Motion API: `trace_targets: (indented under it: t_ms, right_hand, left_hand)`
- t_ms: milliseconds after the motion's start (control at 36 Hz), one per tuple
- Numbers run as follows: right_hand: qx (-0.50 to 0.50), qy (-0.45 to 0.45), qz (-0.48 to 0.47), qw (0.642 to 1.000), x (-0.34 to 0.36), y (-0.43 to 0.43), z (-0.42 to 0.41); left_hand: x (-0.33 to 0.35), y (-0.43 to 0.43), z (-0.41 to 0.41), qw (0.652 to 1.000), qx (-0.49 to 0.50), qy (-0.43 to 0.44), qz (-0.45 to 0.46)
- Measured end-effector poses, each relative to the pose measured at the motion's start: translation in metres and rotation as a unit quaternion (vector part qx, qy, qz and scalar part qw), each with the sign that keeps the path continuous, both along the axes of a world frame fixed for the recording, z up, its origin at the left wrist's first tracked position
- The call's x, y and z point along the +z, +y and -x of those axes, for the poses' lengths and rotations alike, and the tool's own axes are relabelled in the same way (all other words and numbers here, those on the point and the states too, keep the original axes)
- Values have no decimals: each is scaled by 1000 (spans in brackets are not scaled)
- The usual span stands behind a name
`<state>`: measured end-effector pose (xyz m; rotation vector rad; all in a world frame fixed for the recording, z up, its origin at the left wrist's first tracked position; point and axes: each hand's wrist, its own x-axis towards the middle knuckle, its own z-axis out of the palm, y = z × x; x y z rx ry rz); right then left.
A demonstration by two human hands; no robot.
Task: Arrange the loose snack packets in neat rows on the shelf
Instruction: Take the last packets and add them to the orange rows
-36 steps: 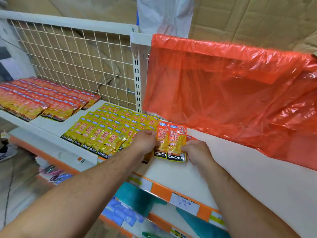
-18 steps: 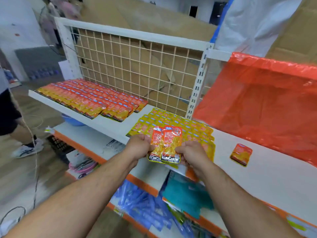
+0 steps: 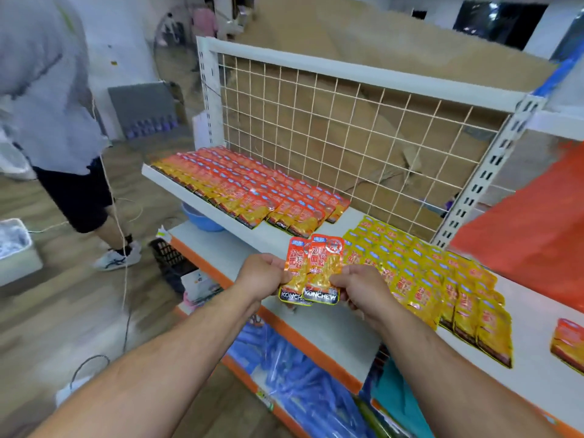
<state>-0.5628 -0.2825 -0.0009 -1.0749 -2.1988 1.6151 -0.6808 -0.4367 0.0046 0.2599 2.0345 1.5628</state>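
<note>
Two orange snack packets (image 3: 311,273), overlapped and upright with their fronts to the camera, are held in the air just above the front part of the white shelf (image 3: 319,333). The left hand (image 3: 265,276) pinches the pair at its left edge, fingers curled in. The right hand (image 3: 360,289) grips the right edge, fingers wrapped behind. To the right, yellow packets (image 3: 426,273) lie in overlapping rows on the shelf. Back left, rows of orange packets (image 3: 252,191) fill that end. One lone orange packet (image 3: 568,343) lies far right, well apart. A wire grid (image 3: 347,128) backs the shelf, a red plastic sheet (image 3: 537,241) hangs at right, and another person (image 3: 47,105) stands at left.
</note>
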Motion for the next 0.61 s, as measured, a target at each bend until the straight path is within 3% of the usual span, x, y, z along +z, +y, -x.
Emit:
trace_targets:
  t_ms: [361,611]
  right_hand:
    - [30,34,30,999,-6,33,119]
    - [5,21,7,1000,-6,51,152]
  left_hand:
    - [6,16,119,996,43,56,53]
    - [-5,43,176,995,8,82,61]
